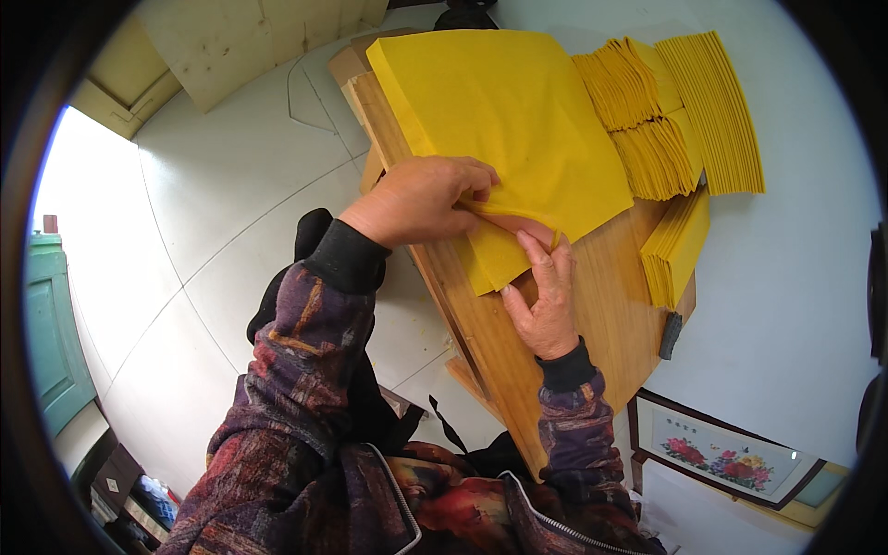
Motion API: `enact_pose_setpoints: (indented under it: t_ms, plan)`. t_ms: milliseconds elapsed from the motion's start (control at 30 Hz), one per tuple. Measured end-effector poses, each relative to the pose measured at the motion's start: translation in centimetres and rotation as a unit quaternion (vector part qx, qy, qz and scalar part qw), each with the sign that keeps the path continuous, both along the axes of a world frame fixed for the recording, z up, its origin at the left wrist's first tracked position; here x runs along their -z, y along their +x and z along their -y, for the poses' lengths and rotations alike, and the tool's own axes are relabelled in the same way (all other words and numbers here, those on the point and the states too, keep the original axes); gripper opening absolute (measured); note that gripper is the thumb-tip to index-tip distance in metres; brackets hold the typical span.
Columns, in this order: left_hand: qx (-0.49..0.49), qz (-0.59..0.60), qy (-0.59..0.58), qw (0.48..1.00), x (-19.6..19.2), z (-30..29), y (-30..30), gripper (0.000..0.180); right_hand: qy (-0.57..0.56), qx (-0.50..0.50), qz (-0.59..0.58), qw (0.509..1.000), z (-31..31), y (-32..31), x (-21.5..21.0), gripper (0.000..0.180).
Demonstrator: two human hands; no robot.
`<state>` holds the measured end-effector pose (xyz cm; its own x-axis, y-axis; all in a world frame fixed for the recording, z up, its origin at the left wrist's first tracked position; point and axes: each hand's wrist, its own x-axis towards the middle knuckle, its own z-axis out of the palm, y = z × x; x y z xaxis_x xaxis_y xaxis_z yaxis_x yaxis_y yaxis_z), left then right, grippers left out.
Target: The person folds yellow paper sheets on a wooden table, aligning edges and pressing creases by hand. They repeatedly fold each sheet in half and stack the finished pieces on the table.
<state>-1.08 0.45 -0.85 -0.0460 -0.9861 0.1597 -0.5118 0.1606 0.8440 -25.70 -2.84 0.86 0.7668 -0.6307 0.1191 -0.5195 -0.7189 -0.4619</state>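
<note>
A wide stack of yellow cloth-like sheets (504,102) lies on the wooden table, its near edge partly lifted. My left hand (421,199) is closed on the raised edge, thumb and fingers pinching the yellow sheet. My right hand (548,310) is at the near corner of the stack, its thumb by the lower layer and its fingers at the lifted fold. Between my hands the fold gapes, and a pinkish strip shows inside it. Some of the right fingertips are hidden by the yellow material.
Folded yellow bundles (652,153) stand along the table's right side, with a long pleated stack (717,111) beyond and a smaller one (675,245) nearer. A small dark block (671,335) sits at the wooden table's (592,342) right edge. A framed flower picture (717,453) is at lower right.
</note>
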Motion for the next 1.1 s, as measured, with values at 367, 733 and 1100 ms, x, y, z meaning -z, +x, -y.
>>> enact_pose_setpoints:
  t_ms: [367,733,1100]
  plan:
    - [-0.031,-0.075,0.016,0.997,0.19,0.16,-0.27,0.017,0.021,0.016,0.057,0.998,-0.17,-0.1,-0.18,0.037]
    - [-0.031,-0.093,0.024,0.995,0.25,0.22,-0.17,0.027,0.091,0.026,0.107,0.99,0.5,-0.09,0.21,0.011]
    - [-0.03,-0.069,0.036,0.996,0.11,0.34,-0.16,0.012,0.111,0.042,0.116,0.986,0.8,-0.33,0.38,0.01]
